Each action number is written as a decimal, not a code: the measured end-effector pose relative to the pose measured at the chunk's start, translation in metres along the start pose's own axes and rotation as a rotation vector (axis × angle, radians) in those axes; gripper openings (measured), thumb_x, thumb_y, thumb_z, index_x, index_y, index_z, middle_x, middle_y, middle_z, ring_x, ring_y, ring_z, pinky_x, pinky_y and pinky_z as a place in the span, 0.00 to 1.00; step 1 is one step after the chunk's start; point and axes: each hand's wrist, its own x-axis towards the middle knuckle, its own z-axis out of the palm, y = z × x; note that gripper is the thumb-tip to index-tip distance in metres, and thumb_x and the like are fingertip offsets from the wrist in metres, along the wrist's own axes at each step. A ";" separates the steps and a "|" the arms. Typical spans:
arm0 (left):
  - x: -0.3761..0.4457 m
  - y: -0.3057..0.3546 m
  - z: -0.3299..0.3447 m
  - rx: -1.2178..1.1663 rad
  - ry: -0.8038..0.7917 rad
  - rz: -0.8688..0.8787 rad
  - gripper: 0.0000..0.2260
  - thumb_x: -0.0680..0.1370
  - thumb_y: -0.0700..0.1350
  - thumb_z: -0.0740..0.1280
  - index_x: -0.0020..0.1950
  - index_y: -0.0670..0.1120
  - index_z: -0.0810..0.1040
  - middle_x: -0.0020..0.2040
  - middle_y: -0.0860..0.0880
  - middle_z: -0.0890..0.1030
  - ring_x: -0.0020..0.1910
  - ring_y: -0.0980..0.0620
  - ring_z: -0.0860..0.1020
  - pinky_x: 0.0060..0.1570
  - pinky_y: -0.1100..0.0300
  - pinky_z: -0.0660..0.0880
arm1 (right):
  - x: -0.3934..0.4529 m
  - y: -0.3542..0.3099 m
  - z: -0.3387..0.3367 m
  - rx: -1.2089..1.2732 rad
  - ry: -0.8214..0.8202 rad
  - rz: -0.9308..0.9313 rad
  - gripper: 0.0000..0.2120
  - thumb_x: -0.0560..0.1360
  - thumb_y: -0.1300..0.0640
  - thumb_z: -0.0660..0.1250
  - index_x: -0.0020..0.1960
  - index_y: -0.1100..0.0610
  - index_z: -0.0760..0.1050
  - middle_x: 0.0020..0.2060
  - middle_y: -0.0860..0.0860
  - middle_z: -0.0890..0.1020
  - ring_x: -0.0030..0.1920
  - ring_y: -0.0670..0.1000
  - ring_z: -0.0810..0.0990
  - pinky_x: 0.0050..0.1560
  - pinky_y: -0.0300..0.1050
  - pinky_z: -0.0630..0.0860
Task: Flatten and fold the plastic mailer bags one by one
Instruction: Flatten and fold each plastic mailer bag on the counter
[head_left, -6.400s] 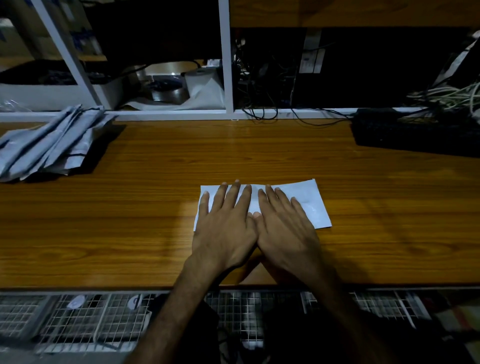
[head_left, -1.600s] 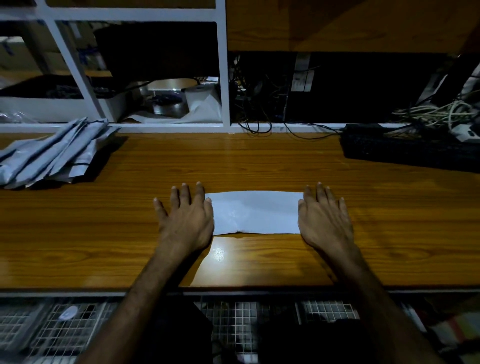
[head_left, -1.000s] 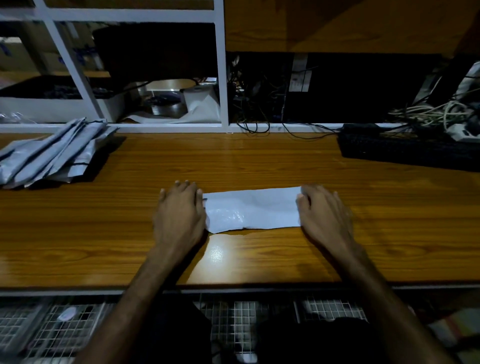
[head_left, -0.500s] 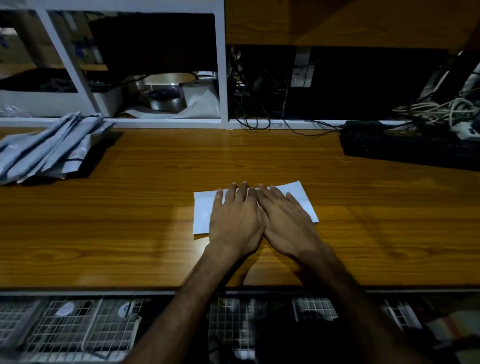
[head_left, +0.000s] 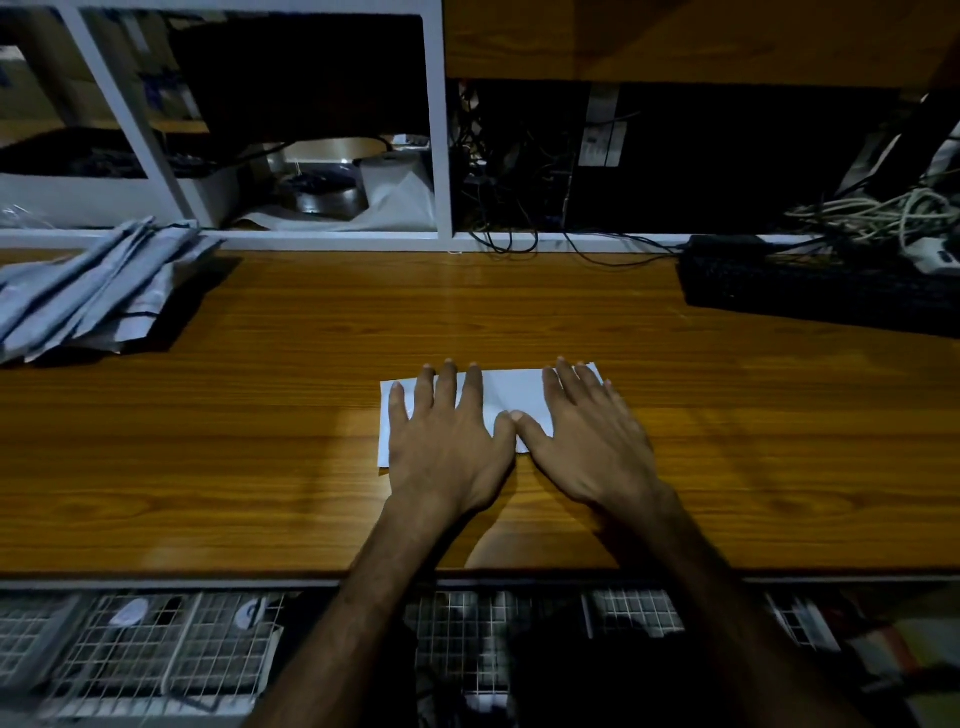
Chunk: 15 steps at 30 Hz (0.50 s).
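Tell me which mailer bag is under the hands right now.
The white folded mailer bag at the desk's centre, pressed flat by the left hand and right hand. The other grey bags lie piled untouched at far left.

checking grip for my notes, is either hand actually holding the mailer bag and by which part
Nothing is gripped. The left hand and right hand lie flat, fingers straight, pressing the top of the folded mailer bag onto the table.

text: none legible | labels: too dark and blurred to read
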 end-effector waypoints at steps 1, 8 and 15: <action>-0.001 -0.003 0.000 0.000 0.001 -0.007 0.35 0.82 0.67 0.42 0.85 0.51 0.50 0.85 0.46 0.51 0.84 0.44 0.47 0.79 0.38 0.40 | -0.001 0.001 -0.001 -0.002 -0.003 0.013 0.45 0.78 0.25 0.38 0.85 0.53 0.47 0.84 0.52 0.47 0.84 0.53 0.44 0.83 0.56 0.45; -0.010 -0.018 -0.005 -0.003 -0.011 -0.035 0.39 0.80 0.69 0.39 0.85 0.48 0.47 0.86 0.48 0.47 0.84 0.47 0.43 0.78 0.36 0.33 | -0.003 0.008 -0.002 -0.013 -0.010 0.064 0.51 0.74 0.20 0.40 0.85 0.54 0.43 0.84 0.51 0.44 0.84 0.52 0.42 0.82 0.57 0.43; -0.021 -0.047 -0.014 0.028 -0.081 -0.077 0.38 0.81 0.69 0.36 0.85 0.48 0.40 0.85 0.47 0.39 0.84 0.45 0.39 0.77 0.34 0.33 | -0.004 0.022 -0.002 -0.020 0.015 0.084 0.50 0.75 0.21 0.38 0.85 0.55 0.43 0.84 0.51 0.45 0.84 0.52 0.43 0.82 0.58 0.42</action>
